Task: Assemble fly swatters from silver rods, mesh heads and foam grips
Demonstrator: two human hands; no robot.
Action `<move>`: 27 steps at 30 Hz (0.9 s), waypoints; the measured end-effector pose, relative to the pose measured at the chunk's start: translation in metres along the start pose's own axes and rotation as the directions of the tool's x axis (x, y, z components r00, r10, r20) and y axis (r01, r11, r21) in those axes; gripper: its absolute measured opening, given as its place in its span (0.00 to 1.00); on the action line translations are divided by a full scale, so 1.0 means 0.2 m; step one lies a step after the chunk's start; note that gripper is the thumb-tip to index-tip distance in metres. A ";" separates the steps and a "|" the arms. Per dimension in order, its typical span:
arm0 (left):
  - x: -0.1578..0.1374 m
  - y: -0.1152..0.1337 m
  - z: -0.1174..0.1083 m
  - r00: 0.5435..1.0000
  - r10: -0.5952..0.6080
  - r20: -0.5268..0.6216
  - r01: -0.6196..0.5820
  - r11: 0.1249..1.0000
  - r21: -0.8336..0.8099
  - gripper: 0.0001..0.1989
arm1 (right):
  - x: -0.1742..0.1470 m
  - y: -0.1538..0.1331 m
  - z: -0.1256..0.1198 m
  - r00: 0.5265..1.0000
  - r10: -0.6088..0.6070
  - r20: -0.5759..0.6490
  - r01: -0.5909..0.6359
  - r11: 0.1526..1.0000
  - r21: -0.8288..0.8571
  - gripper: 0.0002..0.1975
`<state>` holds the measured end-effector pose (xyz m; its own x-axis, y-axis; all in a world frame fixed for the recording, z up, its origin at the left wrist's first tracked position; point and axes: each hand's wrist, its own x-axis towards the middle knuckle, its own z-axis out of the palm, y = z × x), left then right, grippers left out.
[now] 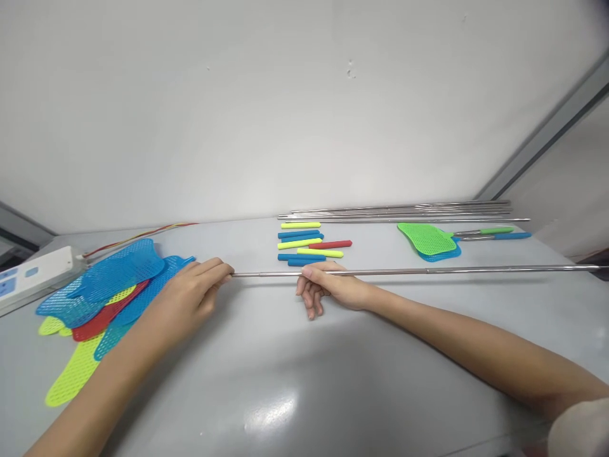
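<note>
A long, thin telescopic metal rod (390, 272) lies level across the view above the table, drawn out in sections. My left hand (202, 289) pinches its thin left end, with the fingertips closed round the tip. Further right, my right hand (328, 287) grips the rod between thumb and forefinger, the other fingers curled loosely beneath. Just behind the right hand are several handle sleeves in blue, yellow and red, among them a red sleeve (333, 244). Left of my left hand lies an overlapping pile of plastic fly swatter heads, with a blue swatter head (124, 270) on top.
Several metal rods (404, 212) lie along the wall. Two fly swatters with handles rest at the right, a green fly swatter (425, 239) over a blue one. A white power strip (40, 276) with a red and yellow cable (137, 238) sits at the left edge.
</note>
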<state>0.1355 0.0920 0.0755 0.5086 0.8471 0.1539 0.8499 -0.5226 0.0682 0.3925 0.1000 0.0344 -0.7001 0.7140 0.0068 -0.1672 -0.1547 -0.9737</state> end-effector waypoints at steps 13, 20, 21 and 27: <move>-0.01 0.02 -0.02 1.000 -0.006 0.023 0.006 1.000 -0.011 0.10 | 0.01 0.01 0.00 0.999 -0.033 0.034 0.032 0.999 0.019 0.20; -0.02 0.02 0.02 0.999 0.022 -0.025 -0.024 0.999 -0.049 0.10 | 0.01 0.02 -0.01 0.998 -0.033 0.049 0.031 0.999 0.029 0.19; -0.02 0.01 0.02 0.999 0.024 -0.043 -0.026 0.998 -0.051 0.09 | 0.01 0.02 -0.01 0.998 -0.033 0.049 0.032 0.999 0.031 0.19; -0.02 0.01 0.03 0.993 0.049 -0.112 -0.056 0.997 -0.060 0.08 | 0.01 0.03 -0.01 0.998 -0.044 0.051 0.042 0.999 0.035 0.19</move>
<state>0.1364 0.0879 0.0689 0.5308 0.8046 0.2663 0.8104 -0.5738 0.1184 0.3914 0.1023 0.0286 -0.7268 0.6842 0.0610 -0.2204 -0.1481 -0.9641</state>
